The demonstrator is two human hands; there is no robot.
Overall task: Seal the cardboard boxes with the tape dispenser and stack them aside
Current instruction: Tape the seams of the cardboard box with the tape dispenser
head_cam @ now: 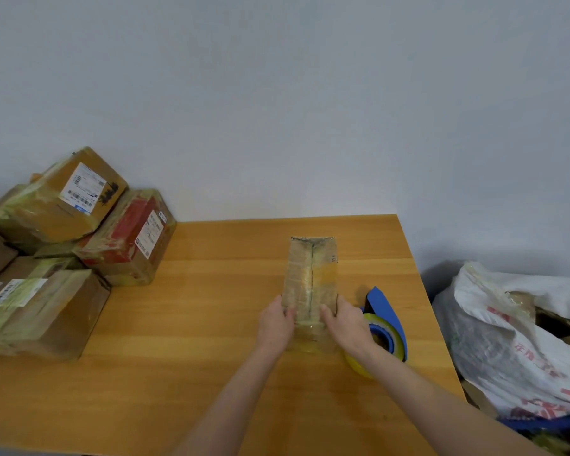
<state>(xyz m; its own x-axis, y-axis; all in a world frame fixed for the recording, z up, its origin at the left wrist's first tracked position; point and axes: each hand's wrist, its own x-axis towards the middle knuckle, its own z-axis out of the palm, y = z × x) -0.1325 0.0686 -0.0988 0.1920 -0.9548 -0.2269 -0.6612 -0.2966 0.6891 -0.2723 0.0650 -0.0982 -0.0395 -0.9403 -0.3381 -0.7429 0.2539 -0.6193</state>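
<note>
The box [311,274] lies just left of the dispenser [384,311]. Your left hand [274,320] and right hand [344,322] clasp its near end, thumbs on top. Judged light, stiff, tape-slick: grip the long sides firmly. The stack [63,241] stands far left of the dispenser.

**Head view over the wooden table [211,324]**

A wide-angle camera looks forward and down from over the table's near edge, facing the wall [277,93] (it fills the upper half) behind the table's far edge. At arm's length, the left hand [274,320] and right hand [344,320] reach in from below, gripping the narrow box [311,274] on the table's right half.
</note>
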